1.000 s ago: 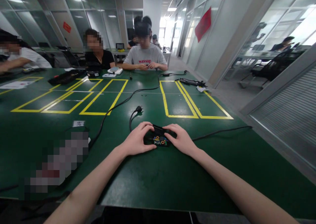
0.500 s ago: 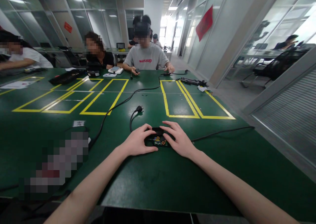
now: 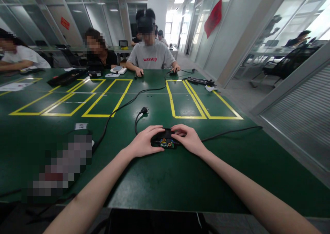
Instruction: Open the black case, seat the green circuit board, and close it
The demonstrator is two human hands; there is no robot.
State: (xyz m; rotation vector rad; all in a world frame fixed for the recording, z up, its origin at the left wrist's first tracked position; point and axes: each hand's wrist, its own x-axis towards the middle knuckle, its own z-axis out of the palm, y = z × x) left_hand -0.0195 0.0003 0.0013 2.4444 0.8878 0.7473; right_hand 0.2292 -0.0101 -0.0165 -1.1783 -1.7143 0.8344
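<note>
Between my hands lies an opened black power adapter, its circuit board (image 3: 167, 143) bare on the near side with two copper-ringed coils showing. A black casing half (image 3: 167, 133) stands tilted behind the board. My left hand (image 3: 143, 142) is curved round the adapter's left end, thumb on the near side and fingers on the far side. With bent fingers, my right hand (image 3: 190, 137) pinches the right end of the casing half; its thumb tip is partly hidden. A black plug (image 3: 144, 110) on a curled cord lies just beyond my left hand.
A cable (image 3: 227, 134) runs right from the adapter. At left are a blurred-out long object (image 3: 67, 162), a number card (image 3: 81, 126) and a long black cord (image 3: 105, 129). Yellow tape rectangles (image 3: 189, 117) mark the green table (image 3: 144, 189). A person (image 3: 152, 55) works opposite.
My right hand's spread fingers have drawn in and bent at the casing half, its thumb lifting off the board. My left fingers have straightened along the far side. The view has tilted slightly.
</note>
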